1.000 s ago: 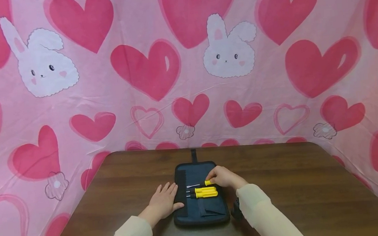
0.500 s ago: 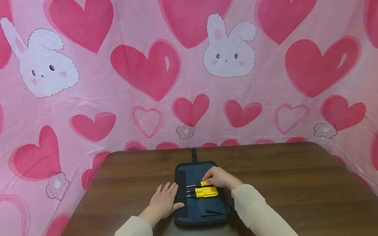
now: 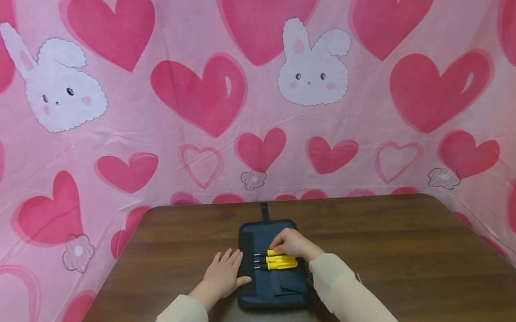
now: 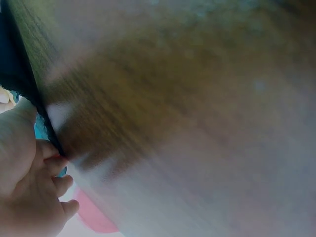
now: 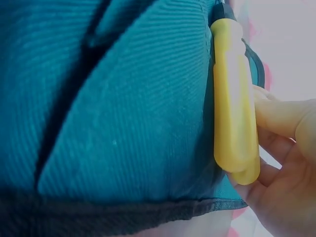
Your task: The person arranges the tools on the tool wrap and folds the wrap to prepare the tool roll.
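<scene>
Pouch lies unfolded on the counter. The left hand is spread flat at its left edge, with the thumb over the dark strip; I suppose this keeps the cloth from sliding. The right hand pinches the handle of the far screwdriver, just beyond the two nearer screwdrivers. All point left, probably because the strip holds their shafts. How deep the shafts go, I cannot tell, since the tips are hidden. Fingers cover the end of the far handle, and in the right wrist view the nearer handles block it. The left wrist view is blurred and shows mostly counter.
</scene>
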### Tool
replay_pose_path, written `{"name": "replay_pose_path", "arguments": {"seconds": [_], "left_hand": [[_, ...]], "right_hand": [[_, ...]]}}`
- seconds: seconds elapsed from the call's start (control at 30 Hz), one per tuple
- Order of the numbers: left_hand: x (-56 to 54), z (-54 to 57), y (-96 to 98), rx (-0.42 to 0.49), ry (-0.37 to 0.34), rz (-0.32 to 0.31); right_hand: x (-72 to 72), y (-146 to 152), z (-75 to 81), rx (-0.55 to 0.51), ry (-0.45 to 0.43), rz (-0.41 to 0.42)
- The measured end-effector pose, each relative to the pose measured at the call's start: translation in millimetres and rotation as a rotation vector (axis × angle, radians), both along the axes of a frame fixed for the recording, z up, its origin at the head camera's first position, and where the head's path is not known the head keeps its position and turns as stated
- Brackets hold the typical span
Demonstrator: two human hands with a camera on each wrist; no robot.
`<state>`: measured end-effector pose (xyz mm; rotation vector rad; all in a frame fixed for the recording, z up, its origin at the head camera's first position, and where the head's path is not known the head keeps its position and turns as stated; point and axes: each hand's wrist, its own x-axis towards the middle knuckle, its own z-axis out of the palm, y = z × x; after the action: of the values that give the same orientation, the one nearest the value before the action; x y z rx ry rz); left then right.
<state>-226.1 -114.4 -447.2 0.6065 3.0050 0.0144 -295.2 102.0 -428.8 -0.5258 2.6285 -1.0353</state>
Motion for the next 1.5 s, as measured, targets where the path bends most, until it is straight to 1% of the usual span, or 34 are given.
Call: {"name": "replay_pose_path", "arguments": {"seconds": [0.13,0.4,0.77,0.9,1.07,1.17,1.3,1.5], "left_hand": [[0.6,0.3,-1.3,-0.002,0.005,0.002],[0.5,0.1,-1.1,-0.004,0.01,-0.003],[0.6,-2.2,1.2,-0.014,0.011,0.001],[0.6,-2.4,0.7,-0.006,0.015,0.0],[0.3,-1.7,0.5,-0.012,0.018,-0.002],[0.2,-1.1,0.5,-0.014,0.015,-0.002],[0.5,-0.6,0.3,-0.005,0.015,-0.003],[1.0,-0.6,0.7,-0.002,0.015,-0.002]], "right_hand": [[0.4,-2.8,0.5,0.007,0.018,0.009],[0.8,-3.2,-2.6,0.014,-0.017,-0.02],[1.9,2.5,-2.0,-0.009,-0.027,-0.015],[1.6,7.8,-0.6,-0.019,-0.003,-0.017],[2.3,17.4,6.7,-0.047,0.035,-0.036],[2.5,25.1,11.4,-0.053,0.08,-0.033],[2.9,35.1,16.0,-0.053,0.12,-0.049],[8.4,47.4,19.3,-0.074,0.129,-0.109]]}}
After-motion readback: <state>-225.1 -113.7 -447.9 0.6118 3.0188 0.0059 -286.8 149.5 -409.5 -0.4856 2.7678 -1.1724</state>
